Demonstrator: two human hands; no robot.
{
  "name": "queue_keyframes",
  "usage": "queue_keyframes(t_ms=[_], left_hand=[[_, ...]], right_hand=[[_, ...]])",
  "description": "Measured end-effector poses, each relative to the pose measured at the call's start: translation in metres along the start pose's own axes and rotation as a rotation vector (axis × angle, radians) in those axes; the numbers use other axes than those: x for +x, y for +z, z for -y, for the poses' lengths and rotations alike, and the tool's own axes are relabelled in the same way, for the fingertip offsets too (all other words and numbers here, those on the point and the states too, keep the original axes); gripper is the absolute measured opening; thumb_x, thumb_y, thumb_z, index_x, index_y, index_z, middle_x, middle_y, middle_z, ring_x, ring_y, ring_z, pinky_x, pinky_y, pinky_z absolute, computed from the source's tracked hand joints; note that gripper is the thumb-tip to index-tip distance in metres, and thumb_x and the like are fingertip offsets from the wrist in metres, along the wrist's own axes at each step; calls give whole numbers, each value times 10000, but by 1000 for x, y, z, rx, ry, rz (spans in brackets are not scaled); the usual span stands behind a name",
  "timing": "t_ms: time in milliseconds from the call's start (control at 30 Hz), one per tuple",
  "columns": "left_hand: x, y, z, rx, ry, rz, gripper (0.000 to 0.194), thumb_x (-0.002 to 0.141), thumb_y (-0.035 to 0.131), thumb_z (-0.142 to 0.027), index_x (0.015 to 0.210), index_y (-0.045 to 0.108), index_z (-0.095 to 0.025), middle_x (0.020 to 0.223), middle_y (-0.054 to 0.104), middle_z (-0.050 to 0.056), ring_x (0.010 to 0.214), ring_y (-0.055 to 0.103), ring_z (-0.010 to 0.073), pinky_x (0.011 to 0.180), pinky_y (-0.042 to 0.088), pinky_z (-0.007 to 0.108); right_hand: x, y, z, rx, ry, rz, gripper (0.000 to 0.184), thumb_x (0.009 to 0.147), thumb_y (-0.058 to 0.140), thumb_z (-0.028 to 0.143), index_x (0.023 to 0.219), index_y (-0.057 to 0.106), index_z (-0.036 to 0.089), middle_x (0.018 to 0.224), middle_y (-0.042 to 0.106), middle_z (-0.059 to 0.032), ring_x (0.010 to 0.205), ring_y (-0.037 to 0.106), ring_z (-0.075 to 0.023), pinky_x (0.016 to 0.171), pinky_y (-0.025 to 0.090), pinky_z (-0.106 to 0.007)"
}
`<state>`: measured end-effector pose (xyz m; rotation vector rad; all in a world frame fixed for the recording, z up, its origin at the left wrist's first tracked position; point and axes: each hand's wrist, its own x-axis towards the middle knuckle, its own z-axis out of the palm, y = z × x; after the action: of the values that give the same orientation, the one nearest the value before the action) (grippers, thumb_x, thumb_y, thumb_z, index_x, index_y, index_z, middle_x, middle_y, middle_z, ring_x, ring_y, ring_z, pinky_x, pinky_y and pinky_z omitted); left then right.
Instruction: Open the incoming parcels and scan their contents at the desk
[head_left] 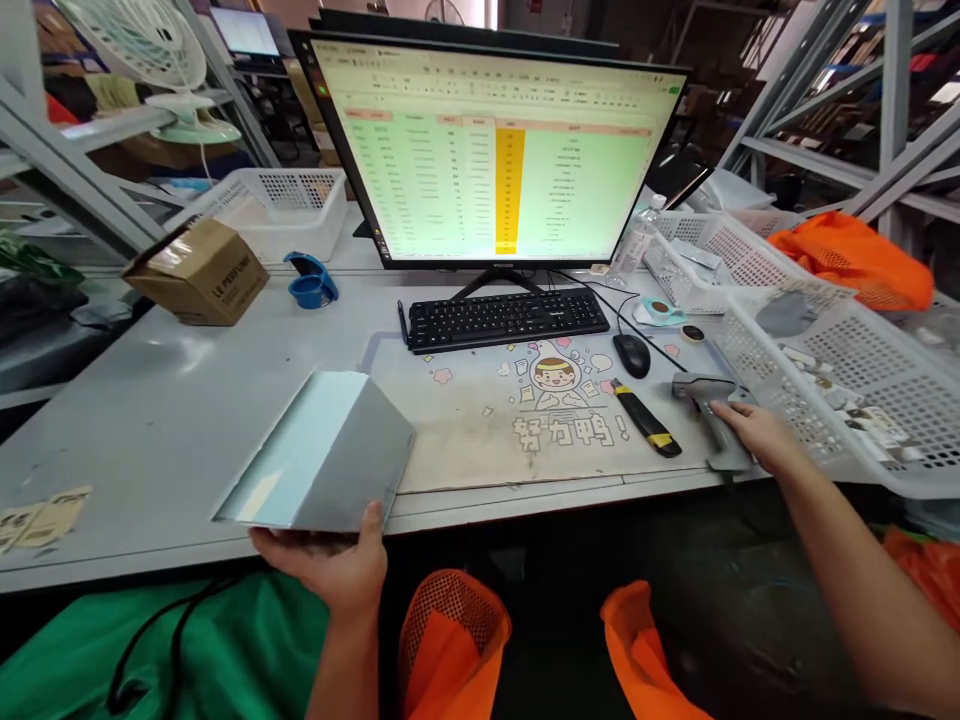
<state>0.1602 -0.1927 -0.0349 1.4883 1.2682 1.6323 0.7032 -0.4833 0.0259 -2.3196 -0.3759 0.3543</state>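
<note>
My left hand (pixel 330 565) grips the near edge of a flat silver-grey box (pixel 319 455) that rests tilted over the table's front edge. My right hand (pixel 757 435) is closed around the handle of a grey barcode scanner (pixel 705 400) lying at the right side of the desk mat (pixel 525 420). A black and yellow utility knife (pixel 645 420) lies just left of the scanner. The scanner's head points away from me towards the mouse (pixel 631 353).
A monitor (pixel 495 150) with a spreadsheet stands behind a black keyboard (pixel 506 317). White baskets (pixel 847 390) with small items fill the right. A cardboard box (pixel 196 270), a blue tape dispenser (pixel 309 280) and another basket (pixel 277 205) sit at the left. Orange mesh bins (pixel 450 630) stand below.
</note>
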Motion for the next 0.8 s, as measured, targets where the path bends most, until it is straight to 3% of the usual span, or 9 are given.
queue_keyframes(t_ms=[100, 167, 233, 300, 433, 500, 600, 667, 800], left_hand=[[-1, 2, 21, 40, 46, 11, 1370, 711, 873, -616, 1659, -35, -225, 1754, 22, 276, 1662, 225, 383, 1299, 348, 633], [-2, 5, 36, 72, 139, -11, 1391, 715, 835, -670, 1654, -61, -171, 1740, -4, 311, 1654, 226, 424, 1295, 348, 653], [-2, 7, 49, 105, 218, -38, 1406, 715, 815, -676, 1652, -86, -139, 1735, -35, 330, 1644, 218, 464, 1301, 334, 666], [-2, 7, 58, 136, 230, -42, 1410, 711, 814, -666, 1665, -79, -137, 1742, -54, 320, 1638, 203, 494, 1316, 310, 672], [-4, 2, 70, 178, 275, -1, 1404, 733, 816, -673, 1680, -99, -184, 1749, -77, 297, 1637, 195, 505, 1319, 303, 672], [-4, 0, 75, 190, 396, 20, 1327, 802, 801, -613, 1688, -100, -207, 1750, -66, 291, 1645, 188, 494, 1310, 311, 677], [-5, -1, 79, 213, 526, 20, 1237, 867, 790, -520, 1710, -71, -239, 1764, -35, 261, 1665, 150, 475, 1316, 289, 692], [-5, -1, 80, 223, 512, 17, 1231, 875, 781, -538, 1704, -73, -225, 1765, -37, 272, 1667, 156, 472, 1309, 298, 707], [-5, 1, 80, 260, 402, -23, 1329, 815, 720, -780, 1643, -91, -128, 1729, -36, 367, 1646, 196, 504, 1261, 375, 728]], right_hand=[[-4, 2, 11, -443, -86, -212, 379, 866, 692, 564, 918, 810, 208, 1017, 772, -218, 1145, 715, -472, 1035, 554, -638], [-16, 23, 41, -521, -236, -288, 430, 922, 631, 535, 1071, 822, 180, 1090, 765, -208, 1151, 710, -434, 1052, 547, -597], [-23, 61, 87, -431, -446, -195, 428, 981, 565, 467, 1180, 804, 173, 1155, 772, -164, 1139, 714, -341, 1063, 549, -483], [-20, 111, 138, -383, -589, 32, 400, 1010, 547, 415, 1189, 798, 160, 1230, 769, -149, 1178, 695, -299, 1086, 528, -411], [3, 194, 211, -464, -703, 48, 477, 1018, 554, 297, 1419, 682, 74, 1501, 635, -209, 1422, 530, -338, 1207, 412, -448], [12, 215, 224, -479, -703, 12, 536, 1020, 563, 295, 1492, 614, 46, 1502, 624, -241, 1439, 484, -385, 1207, 377, -521], [19, 228, 225, -493, -678, -50, 601, 1036, 552, 341, 1547, 543, 23, 1448, 643, -272, 1398, 478, -428, 1161, 363, -582], [23, 232, 224, -505, -658, -89, 615, 1044, 540, 375, 1548, 533, 24, 1447, 636, -272, 1374, 484, -422, 1141, 366, -569], [30, 240, 229, -528, -620, -163, 562, 1064, 485, 390, 1493, 575, 38, 1379, 660, -262, 1322, 499, -404, 1121, 350, -555]])
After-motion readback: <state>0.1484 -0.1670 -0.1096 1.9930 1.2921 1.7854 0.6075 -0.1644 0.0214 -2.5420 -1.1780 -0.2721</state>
